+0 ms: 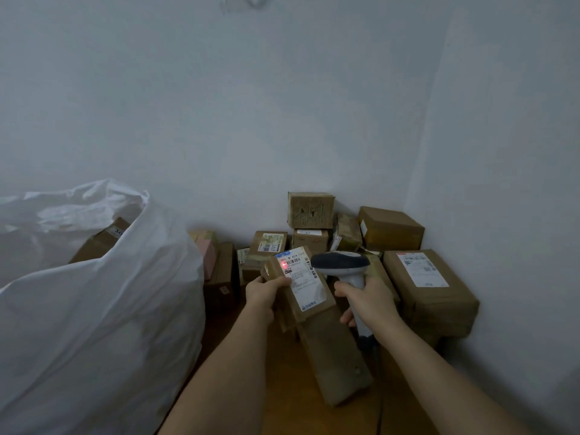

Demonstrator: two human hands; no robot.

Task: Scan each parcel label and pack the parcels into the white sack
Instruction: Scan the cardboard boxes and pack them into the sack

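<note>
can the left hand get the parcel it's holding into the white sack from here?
Probably yes. The left hand grips the parcel at its left edge, and the white sack stands open just to its left with nothing between them. A box already shows inside the sack's mouth, but room seems left.

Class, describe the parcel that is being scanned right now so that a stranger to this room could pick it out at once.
Start at the big white sack on the left; the brown boxes fill the corner to its right. In front of that pile, the left hand holds up one parcel. Only its white label carries the red spot from the scanner.
</note>
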